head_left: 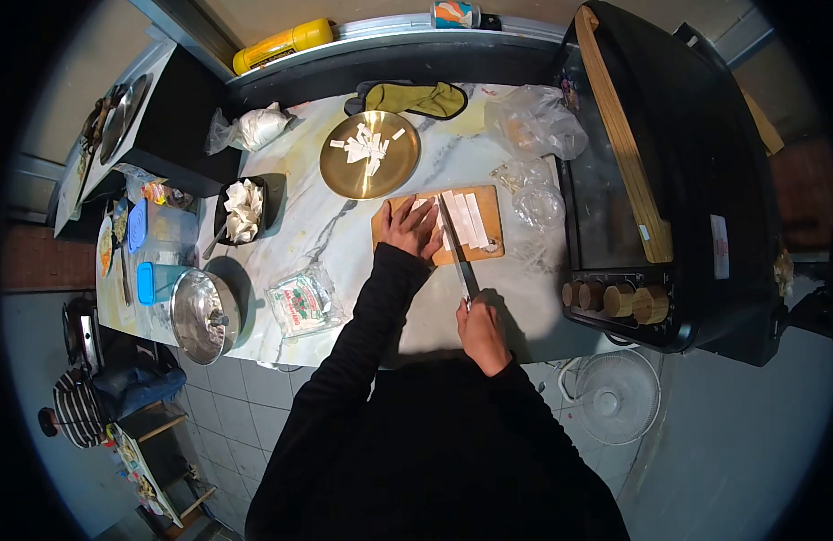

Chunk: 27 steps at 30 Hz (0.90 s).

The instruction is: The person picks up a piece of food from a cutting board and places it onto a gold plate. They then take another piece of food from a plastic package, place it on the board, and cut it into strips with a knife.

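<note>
My right hand [484, 335] is wrapped round the handle of a knife [455, 242]. The long blade lies over white sheets on a wooden cutting board [491, 200], just right of my left fingers. My left hand [411, 229] rests flat with spread fingers on the board's left half, covering part of the white sheets. Right of the blade, the sheets are cut into long white strips [471, 219]. Beyond the board, a gold-coloured round plate [339, 178] bears a loose heap of small white pieces [366, 149].
A printed plastic packet [301, 304] lies left of my left forearm. Further left are a dark bowl [223, 221] of white folded pieces and a metal bowl [187, 338]. Clear plastic bags [547, 126] and a large black oven [705, 180] stand right. A cloth mitt [415, 99] lies behind.
</note>
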Motion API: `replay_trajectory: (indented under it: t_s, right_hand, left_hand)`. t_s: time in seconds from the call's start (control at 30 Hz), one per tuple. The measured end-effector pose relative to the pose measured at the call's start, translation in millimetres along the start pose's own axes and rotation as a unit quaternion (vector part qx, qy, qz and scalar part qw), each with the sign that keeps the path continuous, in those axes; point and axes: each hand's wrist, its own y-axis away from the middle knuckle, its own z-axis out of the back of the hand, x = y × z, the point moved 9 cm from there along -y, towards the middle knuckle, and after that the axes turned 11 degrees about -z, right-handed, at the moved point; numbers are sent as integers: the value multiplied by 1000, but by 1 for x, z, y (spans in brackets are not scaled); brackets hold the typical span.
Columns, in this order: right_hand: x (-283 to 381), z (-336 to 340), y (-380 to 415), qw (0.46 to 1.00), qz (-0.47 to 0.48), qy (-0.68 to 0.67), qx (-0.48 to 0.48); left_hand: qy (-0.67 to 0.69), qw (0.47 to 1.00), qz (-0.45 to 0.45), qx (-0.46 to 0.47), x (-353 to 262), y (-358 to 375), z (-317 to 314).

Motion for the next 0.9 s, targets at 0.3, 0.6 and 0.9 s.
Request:
replay_trajectory:
  t_s: [0.3,0.6,0.9]
  right_hand:
    - [-12,8,19,999,-32,12,37]
    - [-39,7,38,995,-75,21,66]
    - [-29,5,28,999,4,39,-2]
  left_hand:
    - [-6,1000,-3,-4,-2,-1,2]
    - [2,1000,7,-4,-2,-2,4]
    - [14,1000,9,3,1,-1,0]
